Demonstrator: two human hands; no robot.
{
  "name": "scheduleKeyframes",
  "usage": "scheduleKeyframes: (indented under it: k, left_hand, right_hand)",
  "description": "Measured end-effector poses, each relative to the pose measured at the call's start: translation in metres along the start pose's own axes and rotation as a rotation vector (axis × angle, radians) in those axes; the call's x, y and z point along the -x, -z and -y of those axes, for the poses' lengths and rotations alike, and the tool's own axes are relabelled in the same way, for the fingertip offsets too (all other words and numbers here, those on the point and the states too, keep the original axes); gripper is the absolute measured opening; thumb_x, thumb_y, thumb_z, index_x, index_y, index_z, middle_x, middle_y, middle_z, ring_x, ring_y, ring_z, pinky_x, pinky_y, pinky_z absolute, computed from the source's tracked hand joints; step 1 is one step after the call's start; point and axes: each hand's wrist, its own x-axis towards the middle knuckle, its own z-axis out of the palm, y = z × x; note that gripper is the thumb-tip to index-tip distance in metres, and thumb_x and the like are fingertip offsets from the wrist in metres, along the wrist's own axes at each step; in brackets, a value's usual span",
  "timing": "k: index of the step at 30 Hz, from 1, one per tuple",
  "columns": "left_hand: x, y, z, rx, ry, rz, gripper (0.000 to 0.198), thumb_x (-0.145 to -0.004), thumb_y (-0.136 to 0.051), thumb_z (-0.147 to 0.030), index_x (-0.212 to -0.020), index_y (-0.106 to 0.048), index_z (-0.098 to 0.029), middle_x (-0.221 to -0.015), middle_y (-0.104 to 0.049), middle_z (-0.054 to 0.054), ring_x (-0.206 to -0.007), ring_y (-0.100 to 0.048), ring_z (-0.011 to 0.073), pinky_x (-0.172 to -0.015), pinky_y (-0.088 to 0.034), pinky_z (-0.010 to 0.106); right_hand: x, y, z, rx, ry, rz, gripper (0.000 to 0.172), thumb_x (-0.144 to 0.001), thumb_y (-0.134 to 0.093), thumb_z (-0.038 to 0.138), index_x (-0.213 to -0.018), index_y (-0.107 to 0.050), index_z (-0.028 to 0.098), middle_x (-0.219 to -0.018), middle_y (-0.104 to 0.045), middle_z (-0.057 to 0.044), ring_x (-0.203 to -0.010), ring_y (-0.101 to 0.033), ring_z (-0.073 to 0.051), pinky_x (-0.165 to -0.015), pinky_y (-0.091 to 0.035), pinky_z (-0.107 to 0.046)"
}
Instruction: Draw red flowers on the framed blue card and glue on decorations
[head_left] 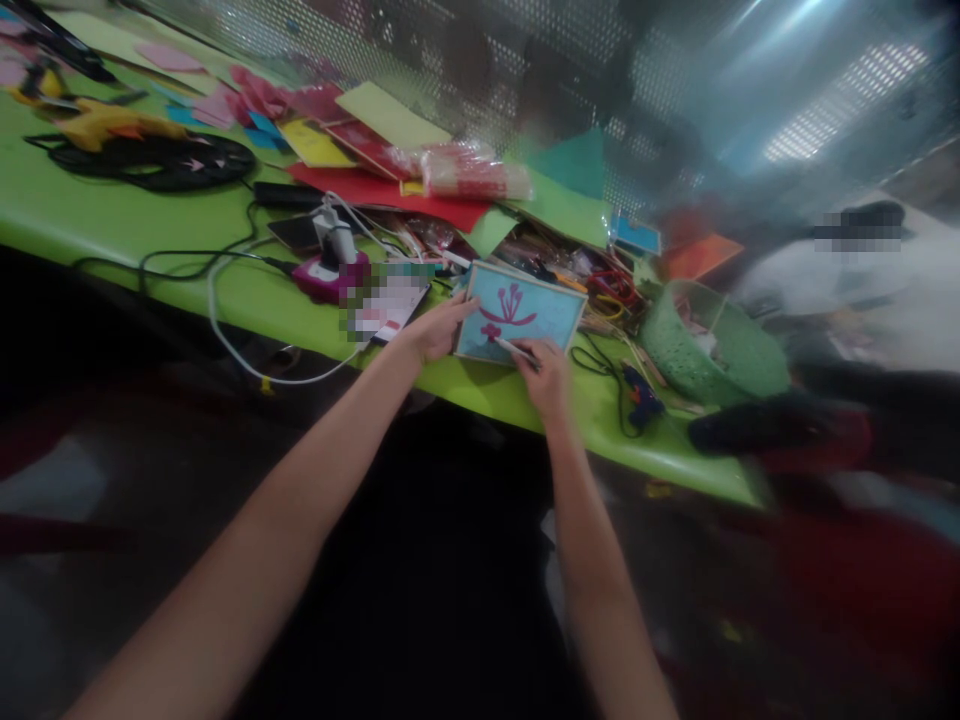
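We grip panel (556, 312) over counter (592, 425) edge: left hand (441, 328) pinching side, right hand (547, 375) closed round slim tool (516, 350). Likely marking 1 red design (508, 318); next move calls for steady panel.

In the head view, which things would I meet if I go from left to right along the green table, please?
Black eye mask, purple power strip, left hand, blue framed picture, blue glue gun, green basket.
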Motion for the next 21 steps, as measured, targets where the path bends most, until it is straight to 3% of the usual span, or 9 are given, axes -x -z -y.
scheduleKeyframes:
  k: [21]
  left_hand:
    - [0.0021, 0.0012, -0.0014, 0.02, 0.008, -0.001, 0.048, -0.097, -0.067, -0.023, -0.144, -0.057, -0.021, -0.113, -0.081, 0.012, -0.096, -0.081, 0.029, -0.098, -0.064, 0.052]
  right_hand:
    - [0.0005, -0.0001, 0.0016, 0.004, -0.009, -0.018, 0.018, -0.101, -0.062, 0.033, -0.107, -0.078, 0.027, -0.102, -0.079, -0.007, -0.098, -0.07, -0.026, -0.091, -0.056, -0.043]
